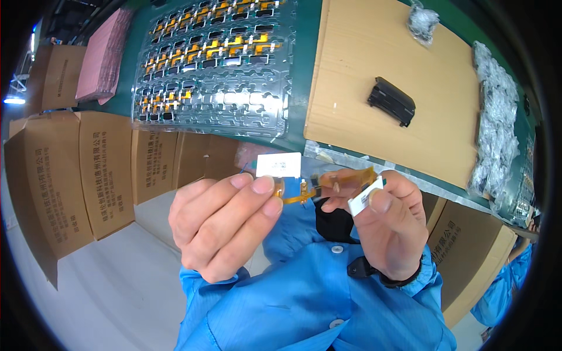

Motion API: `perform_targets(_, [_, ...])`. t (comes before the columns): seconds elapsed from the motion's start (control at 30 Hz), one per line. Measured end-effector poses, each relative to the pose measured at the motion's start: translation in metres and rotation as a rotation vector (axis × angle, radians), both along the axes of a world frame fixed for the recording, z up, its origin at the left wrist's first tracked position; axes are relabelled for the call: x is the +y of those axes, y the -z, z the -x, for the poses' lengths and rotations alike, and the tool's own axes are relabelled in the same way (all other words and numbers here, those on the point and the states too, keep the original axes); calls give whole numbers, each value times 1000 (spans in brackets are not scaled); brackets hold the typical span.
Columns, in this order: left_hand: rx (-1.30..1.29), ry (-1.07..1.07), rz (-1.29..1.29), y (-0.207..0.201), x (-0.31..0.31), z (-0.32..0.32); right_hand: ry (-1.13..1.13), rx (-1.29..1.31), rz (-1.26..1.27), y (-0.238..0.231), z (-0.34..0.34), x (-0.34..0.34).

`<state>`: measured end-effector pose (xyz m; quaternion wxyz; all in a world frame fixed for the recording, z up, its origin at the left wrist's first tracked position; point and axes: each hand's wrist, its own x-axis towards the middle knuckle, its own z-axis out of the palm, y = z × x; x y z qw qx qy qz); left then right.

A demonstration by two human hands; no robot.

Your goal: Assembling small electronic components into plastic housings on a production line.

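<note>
My left hand (pixel 225 219) pinches a small flat module with a white labelled face (pixel 279 165) between thumb and fingertips. An orange flex cable (pixel 293 199) with small parts on it runs from there toward the right. In my right hand (pixel 395 219), the thumb presses a second white labelled module (pixel 366 196) against the fingers, with an orange flex strip (pixel 357 177) curving above it. Both hands are closed and held in front of my blue jacket, close together. Whether the two flex strips join cannot be made out. Farther off, a black plastic housing (pixel 391 102) lies on a cardboard sheet (pixel 345 64).
A clear plastic tray (pixel 234 99) with rows of similar modules sits at the back left, beside a pink stack (pixel 105 55). Bubble-wrapped parts (pixel 496 123) line the right. Cardboard boxes (pixel 105 175) stand below the table edge; another person's blue sleeve (pixel 497 292) shows lower right.
</note>
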<state>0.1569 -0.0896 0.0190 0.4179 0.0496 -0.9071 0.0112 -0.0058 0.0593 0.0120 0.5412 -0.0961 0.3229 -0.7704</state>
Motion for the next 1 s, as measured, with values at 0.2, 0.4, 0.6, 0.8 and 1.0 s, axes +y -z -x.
perform_targets(0.2, [46, 22, 17, -3, 11, 9, 13, -78, 65, 1, 1, 11])
perform_targets(0.4, [54, 49, 46, -6, 15, 14, -25, -46, -10, -4, 5, 17])
perform_targets(0.6, [-11, 27, -10, -8, 19, 19, -38, -170, 19, -6, 12, 18])
perform_targets(0.8, [-28, 28, -39, -7, 20, 24, -30, -238, 33, -4, 17, 20])
perform_targets(1.0, [67, 18, -90, 12, 13, 42, 222, 107, -154, 0, 14, 19])
